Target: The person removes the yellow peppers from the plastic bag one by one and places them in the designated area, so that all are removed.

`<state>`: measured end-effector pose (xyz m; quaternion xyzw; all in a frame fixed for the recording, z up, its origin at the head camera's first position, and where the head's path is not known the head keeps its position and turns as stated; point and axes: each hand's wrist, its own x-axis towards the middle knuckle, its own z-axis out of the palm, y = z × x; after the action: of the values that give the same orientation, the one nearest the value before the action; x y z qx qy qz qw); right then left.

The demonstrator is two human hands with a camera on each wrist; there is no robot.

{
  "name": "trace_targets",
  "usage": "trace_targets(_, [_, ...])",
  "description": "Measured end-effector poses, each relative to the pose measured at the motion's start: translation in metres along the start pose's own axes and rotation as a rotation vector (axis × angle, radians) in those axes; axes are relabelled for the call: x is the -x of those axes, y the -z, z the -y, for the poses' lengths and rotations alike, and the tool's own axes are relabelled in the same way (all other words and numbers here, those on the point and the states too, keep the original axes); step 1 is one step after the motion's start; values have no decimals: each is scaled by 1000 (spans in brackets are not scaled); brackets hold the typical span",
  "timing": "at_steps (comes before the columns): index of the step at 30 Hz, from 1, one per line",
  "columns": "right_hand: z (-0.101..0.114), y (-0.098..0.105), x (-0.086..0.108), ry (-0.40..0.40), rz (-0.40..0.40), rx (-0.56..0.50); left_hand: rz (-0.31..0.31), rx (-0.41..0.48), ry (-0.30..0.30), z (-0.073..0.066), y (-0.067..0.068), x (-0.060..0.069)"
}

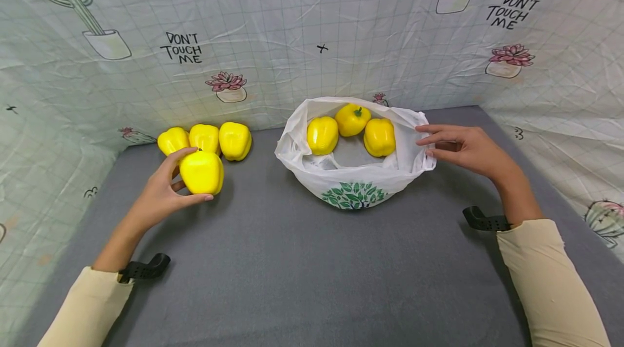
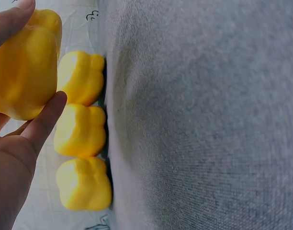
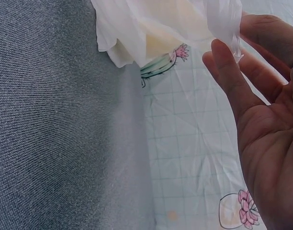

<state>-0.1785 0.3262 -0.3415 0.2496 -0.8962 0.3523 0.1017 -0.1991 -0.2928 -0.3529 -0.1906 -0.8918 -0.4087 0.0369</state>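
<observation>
My left hand (image 1: 163,187) grips a yellow bell pepper (image 1: 202,172), thumb on its near side and fingers on the far side. In the left wrist view that held pepper (image 2: 27,67) is off the table. Behind it, three more peppers (image 1: 235,141) sit in a row. A white plastic bag (image 1: 351,182) with a green tree print stands with its mouth open, three yellow peppers (image 1: 379,137) inside. At the bag's right rim, my right hand (image 1: 463,146) pinches the plastic between fingers and thumb. The right wrist view shows the fingertips (image 3: 225,55) against the bag's edge.
A grey cloth covers the table (image 1: 292,271). Behind and at both sides hangs a pale sheet (image 1: 292,27) printed with cacti and lettering. The row of peppers and the bag both stand near the table's back edge.
</observation>
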Motion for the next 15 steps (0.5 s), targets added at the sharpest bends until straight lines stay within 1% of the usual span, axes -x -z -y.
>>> trace_targets(12, [2,0,-1,28,-12,9,-22,-26,9,10,8,-1])
trace_targets(15, [1,-1,-1,31,-14,10,-28,-19,11,13,9,0])
